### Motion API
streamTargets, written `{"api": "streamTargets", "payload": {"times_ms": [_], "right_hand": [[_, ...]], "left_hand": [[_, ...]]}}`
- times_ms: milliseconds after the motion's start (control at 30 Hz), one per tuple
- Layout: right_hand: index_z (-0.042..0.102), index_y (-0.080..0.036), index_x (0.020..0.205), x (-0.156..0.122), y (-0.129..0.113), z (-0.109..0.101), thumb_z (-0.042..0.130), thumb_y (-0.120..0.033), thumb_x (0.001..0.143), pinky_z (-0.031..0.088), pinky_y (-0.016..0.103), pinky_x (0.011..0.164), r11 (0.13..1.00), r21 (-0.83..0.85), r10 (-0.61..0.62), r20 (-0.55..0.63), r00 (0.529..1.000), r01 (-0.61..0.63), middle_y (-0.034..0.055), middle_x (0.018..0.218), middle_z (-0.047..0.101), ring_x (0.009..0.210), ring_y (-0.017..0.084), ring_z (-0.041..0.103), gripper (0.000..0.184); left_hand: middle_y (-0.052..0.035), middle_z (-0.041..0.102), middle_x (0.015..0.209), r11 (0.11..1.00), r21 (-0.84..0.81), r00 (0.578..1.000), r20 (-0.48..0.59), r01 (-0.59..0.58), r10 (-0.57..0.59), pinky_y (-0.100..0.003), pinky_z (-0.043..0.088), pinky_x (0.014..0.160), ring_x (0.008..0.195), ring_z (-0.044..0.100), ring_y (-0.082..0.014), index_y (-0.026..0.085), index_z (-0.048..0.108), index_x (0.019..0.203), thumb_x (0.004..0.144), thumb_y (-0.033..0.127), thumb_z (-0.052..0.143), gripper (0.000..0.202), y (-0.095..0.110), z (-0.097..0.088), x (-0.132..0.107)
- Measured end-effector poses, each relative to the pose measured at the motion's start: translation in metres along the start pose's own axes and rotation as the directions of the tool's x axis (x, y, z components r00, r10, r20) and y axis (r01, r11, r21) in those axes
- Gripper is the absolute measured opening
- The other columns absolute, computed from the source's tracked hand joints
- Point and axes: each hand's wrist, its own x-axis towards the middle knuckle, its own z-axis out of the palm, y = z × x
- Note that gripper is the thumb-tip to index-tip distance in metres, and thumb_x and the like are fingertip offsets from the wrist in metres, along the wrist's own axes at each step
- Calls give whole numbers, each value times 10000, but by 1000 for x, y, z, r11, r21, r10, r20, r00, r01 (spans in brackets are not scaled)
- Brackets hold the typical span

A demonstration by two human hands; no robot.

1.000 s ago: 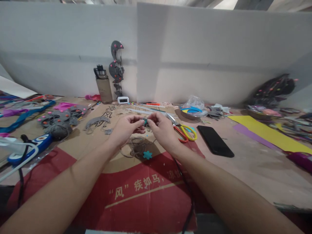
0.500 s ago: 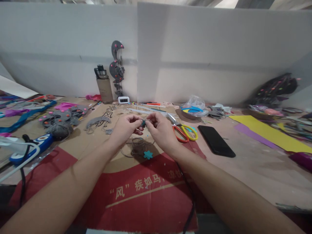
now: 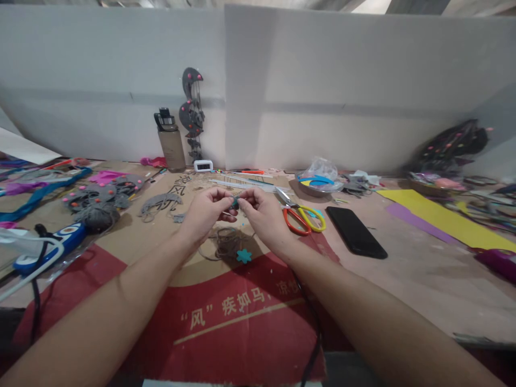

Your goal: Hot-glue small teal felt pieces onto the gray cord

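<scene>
My left hand [image 3: 205, 210] and my right hand [image 3: 264, 212] meet above the cardboard sheet, fingertips pinched together on a small teal piece [image 3: 235, 202] held between them. Below the hands lies a tangle of brown twine [image 3: 226, 242]. A teal flower-shaped cut-out [image 3: 244, 256] rests on the cardboard beside the twine. Both forearms reach in from the bottom corners.
Scissors with orange and yellow handles [image 3: 300, 217] and a black phone [image 3: 356, 232] lie right of my hands. A water bottle [image 3: 171, 141] stands at the back wall. Grey felt pieces [image 3: 99, 196] and a glue gun [image 3: 44, 247] lie left; yellow sheet [image 3: 443, 217] right.
The hands stay pinched together on the small teal piece, with only slight finger shifts. The view has drifted a little.
</scene>
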Motion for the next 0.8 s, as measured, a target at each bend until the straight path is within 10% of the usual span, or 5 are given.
{"api": "streamTargets", "payload": {"times_ms": [467, 800], "right_hand": [[460, -194, 659, 8, -1, -8, 531, -306, 692, 180, 209, 400, 866, 340, 351, 111, 930, -367, -83, 497, 355, 408, 52, 237, 137], [305, -219, 601, 14, 2, -16, 525, -257, 651, 57, 208, 390, 755, 467, 439, 161, 884, -460, -104, 490, 203, 413, 44, 117, 229]], "left_hand": [[-57, 637, 825, 967, -202, 964, 244, 154, -102, -337, 509, 683, 728, 627, -170, 161, 576, 987, 669, 238, 664, 338, 6, -7, 2], [40, 419, 482, 990, -27, 980, -145, 136, -139, -194, 259, 373, 365, 325, -54, 183, 390, 559, 631, 241, 472, 123, -5, -47, 30]]}}
